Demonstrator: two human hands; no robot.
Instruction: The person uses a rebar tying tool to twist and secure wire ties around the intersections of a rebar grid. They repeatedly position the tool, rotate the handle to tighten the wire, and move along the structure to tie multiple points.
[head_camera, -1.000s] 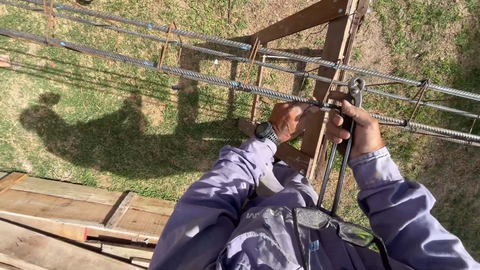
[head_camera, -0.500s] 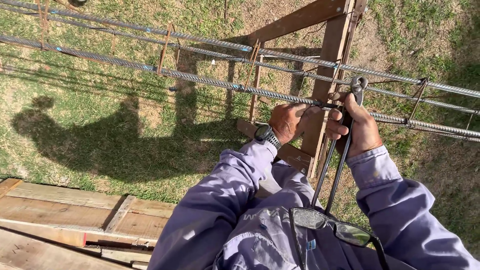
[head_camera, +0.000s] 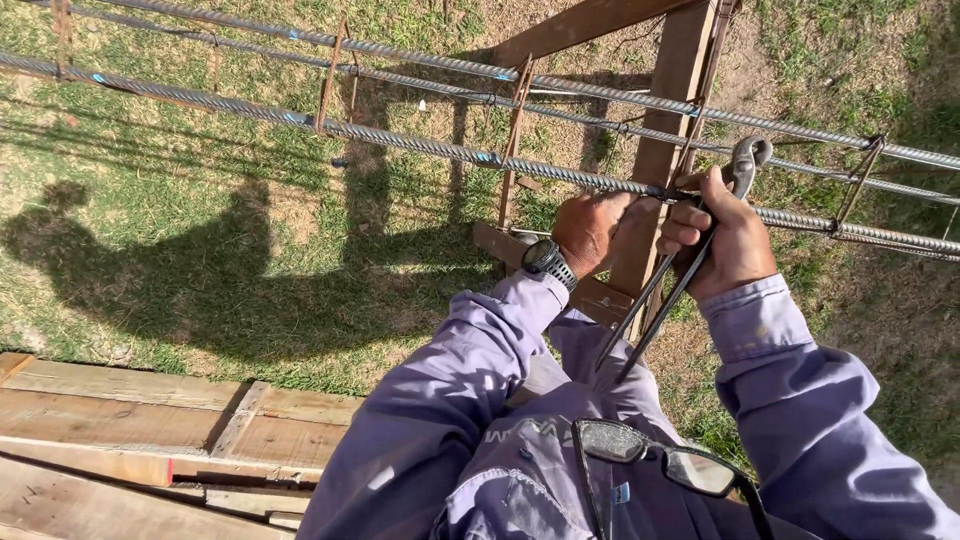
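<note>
While right hand (head_camera: 735, 240) grips pincers (head_camera: 690, 260), tie at rebar (head_camera: 420, 145) hidden.

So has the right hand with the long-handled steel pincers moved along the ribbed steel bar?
No. The right hand and pincers stay beside the wooden post.

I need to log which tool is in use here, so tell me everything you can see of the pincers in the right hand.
The pincers are dark grey metal, with a rounded head and two long, thin, bare handles. The right hand grips them just below the head, which pokes up above the fingers beside the nearest ribbed bar. The handles slant down and left towards the person's body, slightly spread at their tips. Whether the head is closed on anything cannot be told.
</note>
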